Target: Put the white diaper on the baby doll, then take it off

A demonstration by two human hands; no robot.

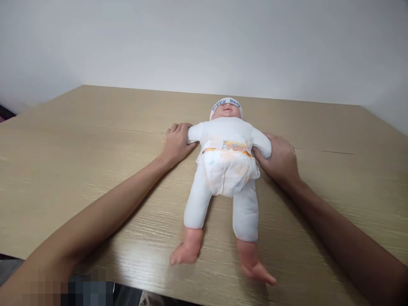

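A baby doll (234, 127) with a white cloth body lies on its back, its head away from me and its feet toward me. Around its hips is a diaper (228, 172) with an orange printed waistband. On its head sits a white cap (227, 101) with blue lettering. My left hand (178, 140) is closed around the end of the doll's arm on the left. My right hand (280, 157) grips the other arm near its end. The doll's own hands are hidden in my grasp. Both pink feet lie bare on the table.
The doll rests on a wide light wood table (111, 157) with a thin seam across it. A pale wall (204, 46) stands behind the far edge. The near edge runs along the bottom, where a pixelated patch covers part of the view.
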